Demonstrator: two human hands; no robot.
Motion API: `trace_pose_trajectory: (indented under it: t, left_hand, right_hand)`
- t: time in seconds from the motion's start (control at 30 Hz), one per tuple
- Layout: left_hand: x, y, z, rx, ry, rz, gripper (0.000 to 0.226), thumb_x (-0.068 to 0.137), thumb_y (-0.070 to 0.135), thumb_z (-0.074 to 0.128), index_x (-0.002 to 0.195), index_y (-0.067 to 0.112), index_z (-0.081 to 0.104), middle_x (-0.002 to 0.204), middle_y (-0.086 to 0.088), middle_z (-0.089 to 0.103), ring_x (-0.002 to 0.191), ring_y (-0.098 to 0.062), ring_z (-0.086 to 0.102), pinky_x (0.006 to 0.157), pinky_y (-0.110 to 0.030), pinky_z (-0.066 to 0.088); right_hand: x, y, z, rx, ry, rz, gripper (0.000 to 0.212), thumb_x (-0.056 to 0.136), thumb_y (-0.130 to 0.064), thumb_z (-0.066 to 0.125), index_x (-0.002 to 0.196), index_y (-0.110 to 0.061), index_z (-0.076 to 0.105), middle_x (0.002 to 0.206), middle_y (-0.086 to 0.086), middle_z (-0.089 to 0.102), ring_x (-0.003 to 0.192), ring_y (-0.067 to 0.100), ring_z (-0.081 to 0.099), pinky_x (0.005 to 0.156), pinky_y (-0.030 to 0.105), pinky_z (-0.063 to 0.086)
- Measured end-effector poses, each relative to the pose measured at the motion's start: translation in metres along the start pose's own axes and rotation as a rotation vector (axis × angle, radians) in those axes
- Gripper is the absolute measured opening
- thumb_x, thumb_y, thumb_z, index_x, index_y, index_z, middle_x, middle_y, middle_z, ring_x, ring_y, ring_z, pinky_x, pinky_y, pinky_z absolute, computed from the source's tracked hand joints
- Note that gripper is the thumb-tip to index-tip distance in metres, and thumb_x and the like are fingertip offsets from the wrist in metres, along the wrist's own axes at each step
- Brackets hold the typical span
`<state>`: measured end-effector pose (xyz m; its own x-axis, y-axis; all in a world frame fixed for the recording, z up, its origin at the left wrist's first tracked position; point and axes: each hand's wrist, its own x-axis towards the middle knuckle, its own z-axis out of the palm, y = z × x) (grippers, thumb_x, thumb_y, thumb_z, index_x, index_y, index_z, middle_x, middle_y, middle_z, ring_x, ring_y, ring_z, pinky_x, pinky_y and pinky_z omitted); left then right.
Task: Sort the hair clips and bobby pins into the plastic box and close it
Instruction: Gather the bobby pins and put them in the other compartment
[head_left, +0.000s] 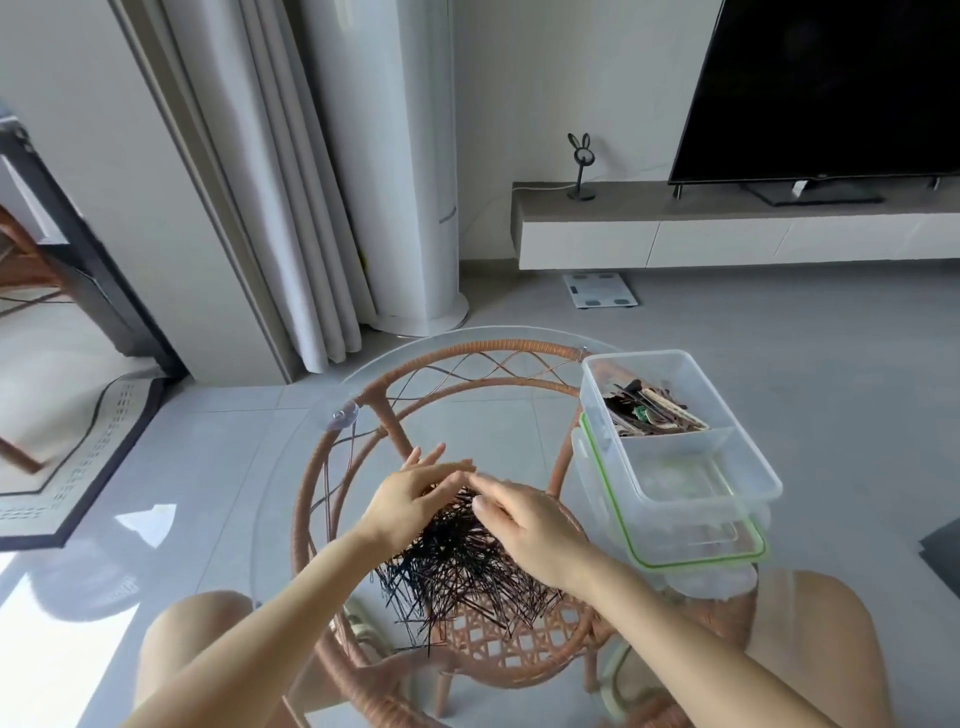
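Note:
A loose heap of black bobby pins (457, 566) lies on the round glass tabletop (291, 467) in front of me. My left hand (410, 493) and my right hand (524, 525) meet over the far edge of the heap, fingertips touching pins there; what they hold is hidden. To the right stands the clear plastic box (727, 467), open. Its far compartment holds brown hair clips (652, 413); its near compartment looks empty. The box rests on its green-rimmed lid (691, 551).
The glass top sits on a wicker frame (467, 353) with a suction cup (343, 415) at the left rim. My knees show below the glass. Beyond are a curtain, a white column unit, a scale on the floor and a TV on a low cabinet.

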<state>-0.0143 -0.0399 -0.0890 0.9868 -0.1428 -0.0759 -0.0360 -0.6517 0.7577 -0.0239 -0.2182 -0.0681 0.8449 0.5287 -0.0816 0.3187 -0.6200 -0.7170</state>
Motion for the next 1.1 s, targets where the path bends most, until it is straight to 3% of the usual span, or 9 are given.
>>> trace_pose_trajectory:
  t: [0.17, 0.33, 0.47, 0.57, 0.67, 0.73, 0.8, 0.97, 1.1]
  left_hand:
    - [-0.021, -0.016, -0.013, 0.073, 0.06, 0.054, 0.073, 0.068, 0.086, 0.018, 0.123, 0.048, 0.049, 0.143, 0.021, 0.036, 0.143, -0.007, 0.015, 0.12, -0.047, 0.003]
    - [-0.044, -0.024, -0.006, 0.464, 0.083, -0.037, 0.094, 0.062, 0.086, -0.009, 0.141, 0.046, 0.02, 0.157, 0.004, 0.011, 0.146, -0.02, -0.006, 0.116, -0.044, -0.014]
    - [-0.048, -0.014, 0.013, 0.435, 0.144, -0.088, 0.088, 0.068, 0.082, -0.002, 0.143, 0.042, 0.018, 0.157, -0.004, 0.01, 0.146, -0.025, -0.008, 0.117, -0.042, -0.013]
    - [-0.047, -0.003, 0.022, 0.294, 0.206, -0.092, 0.078, 0.076, 0.072, 0.01, 0.143, 0.035, 0.026, 0.156, -0.004, 0.018, 0.147, -0.023, -0.001, 0.118, -0.037, -0.007]
    - [-0.051, 0.012, 0.027, 0.072, 0.261, -0.053, 0.055, 0.091, 0.053, 0.034, 0.141, 0.029, 0.034, 0.154, -0.001, 0.026, 0.145, -0.012, 0.008, 0.12, -0.032, 0.002]
    - [-0.055, 0.018, 0.02, -0.08, 0.283, -0.084, 0.047, 0.094, 0.04, 0.042, 0.139, 0.027, 0.039, 0.152, 0.003, 0.03, 0.14, -0.003, 0.014, 0.117, -0.028, 0.009]
    - [-0.061, 0.017, 0.003, -0.08, 0.234, -0.096, 0.052, 0.089, 0.051, 0.045, 0.137, 0.032, 0.04, 0.152, 0.006, 0.03, 0.141, -0.006, 0.019, 0.116, -0.033, 0.015]
    - [-0.081, 0.023, -0.035, 0.601, -0.252, -0.079, 0.098, 0.052, 0.088, 0.042, 0.137, 0.057, 0.003, 0.157, 0.005, 0.001, 0.146, -0.022, 0.006, 0.116, -0.048, 0.012]
    - [-0.085, 0.033, -0.024, 0.857, -0.355, 0.03, 0.112, 0.052, 0.08, 0.055, 0.14, 0.05, -0.007, 0.158, -0.002, -0.004, 0.145, -0.027, 0.007, 0.116, -0.046, 0.016]
  right_hand:
    - [-0.038, 0.016, -0.016, 0.155, 0.139, 0.062, 0.056, 0.088, -0.052, 0.036, 0.139, -0.029, 0.034, 0.146, -0.018, 0.03, 0.139, 0.0, 0.021, 0.116, 0.029, 0.019]
    - [-0.044, 0.031, 0.011, -0.078, 0.223, 0.085, 0.06, 0.091, -0.055, 0.032, 0.139, -0.019, 0.033, 0.144, -0.01, 0.035, 0.138, 0.006, 0.026, 0.112, 0.021, 0.013]
    - [-0.028, 0.02, 0.041, -0.148, 0.423, 0.189, 0.074, 0.084, -0.059, 0.015, 0.134, -0.01, 0.039, 0.141, 0.008, 0.046, 0.135, 0.021, 0.035, 0.115, 0.026, 0.005]
    - [-0.018, -0.006, 0.055, -0.04, 0.489, 0.217, 0.057, 0.093, -0.043, 0.027, 0.133, -0.005, 0.041, 0.14, 0.013, 0.045, 0.135, 0.026, 0.034, 0.117, 0.044, 0.018]
    - [-0.013, -0.025, 0.061, 0.1, 0.53, 0.21, 0.044, 0.095, -0.03, 0.042, 0.132, -0.007, 0.042, 0.136, 0.011, 0.048, 0.13, 0.023, 0.037, 0.112, 0.046, 0.027]
    - [-0.017, -0.032, 0.05, 0.189, 0.493, 0.219, 0.05, 0.092, -0.035, 0.048, 0.135, -0.012, 0.038, 0.14, 0.006, 0.044, 0.131, 0.019, 0.037, 0.115, 0.039, 0.025]
    - [-0.027, -0.031, 0.033, 0.082, 0.376, 0.185, 0.067, 0.085, -0.048, 0.054, 0.139, -0.016, 0.03, 0.148, 0.002, 0.034, 0.135, 0.017, 0.032, 0.113, 0.033, 0.026]
    - [-0.055, -0.019, 0.01, -0.471, -0.014, 0.156, 0.122, 0.052, -0.089, 0.045, 0.146, -0.024, 0.001, 0.156, 0.004, 0.013, 0.141, 0.027, 0.018, 0.115, 0.046, 0.02]
    - [-0.055, -0.019, 0.023, -0.654, -0.042, 0.15, 0.125, 0.054, -0.085, 0.049, 0.147, -0.018, 0.0, 0.148, 0.012, 0.024, 0.133, 0.031, 0.023, 0.109, 0.046, 0.024]
